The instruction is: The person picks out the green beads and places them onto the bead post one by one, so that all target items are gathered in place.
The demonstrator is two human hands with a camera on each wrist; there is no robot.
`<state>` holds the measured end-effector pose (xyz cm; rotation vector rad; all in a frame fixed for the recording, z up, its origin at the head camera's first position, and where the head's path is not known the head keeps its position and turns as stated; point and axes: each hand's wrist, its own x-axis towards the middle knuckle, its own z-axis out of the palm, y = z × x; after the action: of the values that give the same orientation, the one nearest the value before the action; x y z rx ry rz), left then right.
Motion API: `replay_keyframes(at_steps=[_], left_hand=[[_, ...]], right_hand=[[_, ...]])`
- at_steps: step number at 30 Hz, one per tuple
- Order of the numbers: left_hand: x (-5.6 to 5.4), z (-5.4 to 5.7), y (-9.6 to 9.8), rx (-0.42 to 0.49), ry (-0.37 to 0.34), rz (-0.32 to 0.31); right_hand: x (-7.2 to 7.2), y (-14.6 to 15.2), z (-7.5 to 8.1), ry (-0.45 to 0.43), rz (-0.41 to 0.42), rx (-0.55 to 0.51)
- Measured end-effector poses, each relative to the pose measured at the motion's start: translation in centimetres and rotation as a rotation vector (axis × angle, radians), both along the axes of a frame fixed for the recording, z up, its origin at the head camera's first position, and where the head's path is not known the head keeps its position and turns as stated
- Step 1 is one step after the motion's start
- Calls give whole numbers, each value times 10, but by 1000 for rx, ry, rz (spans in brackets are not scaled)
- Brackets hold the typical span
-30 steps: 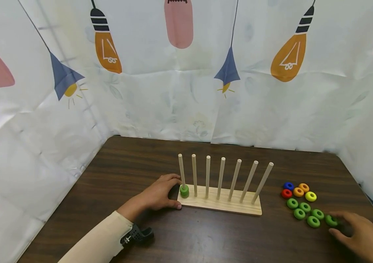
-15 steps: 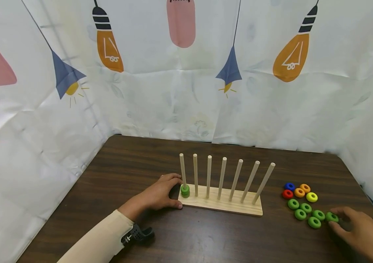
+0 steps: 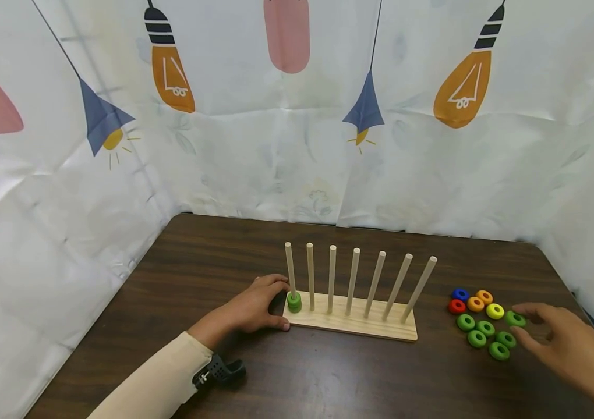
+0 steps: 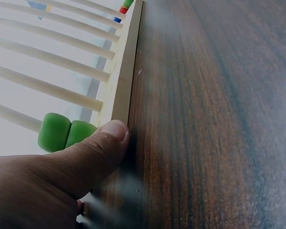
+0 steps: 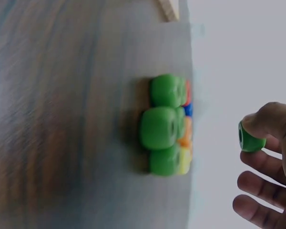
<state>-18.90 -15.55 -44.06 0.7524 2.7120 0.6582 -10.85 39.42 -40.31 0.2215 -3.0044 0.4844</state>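
My left hand (image 3: 247,311) grips the left end of a wooden peg rack (image 3: 352,321), thumb at the front edge and fingertips at the back corner. Several upright pegs stand on the rack. Two green rings (image 4: 56,132) are stacked on its leftmost peg, close to the left thumb. On the right, my right hand (image 3: 564,343) pinches a green ring (image 5: 251,138) between thumb and forefinger, raised off the table; the other fingers are spread in the right wrist view. Below and beside it lie several loose green rings (image 3: 477,338).
Behind the loose green rings lie a red ring (image 3: 456,306), a blue ring (image 3: 460,294), two orange rings (image 3: 476,304) and a yellow ring (image 3: 495,311). The dark wooden table (image 3: 339,378) is backed by a patterned white curtain (image 3: 255,163).
My right hand has taken hold of the rightmost green ring, lifted it off the table and moved a little left and away from me. The left hand stays on the rack.
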Motion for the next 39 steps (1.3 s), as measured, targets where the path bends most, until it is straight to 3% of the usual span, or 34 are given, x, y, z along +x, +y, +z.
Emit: replay_keyframes(at_steps=[12, 23, 39], left_hand=[[0, 1, 1, -14, 3, -2], [0, 0, 1, -24, 7, 3], [0, 1, 1, -6, 3, -4]], right_hand=[[-9, -28, 31, 144, 95, 36], [-20, -47, 57, 351, 234, 39], [-21, -70, 84, 389, 232, 17]])
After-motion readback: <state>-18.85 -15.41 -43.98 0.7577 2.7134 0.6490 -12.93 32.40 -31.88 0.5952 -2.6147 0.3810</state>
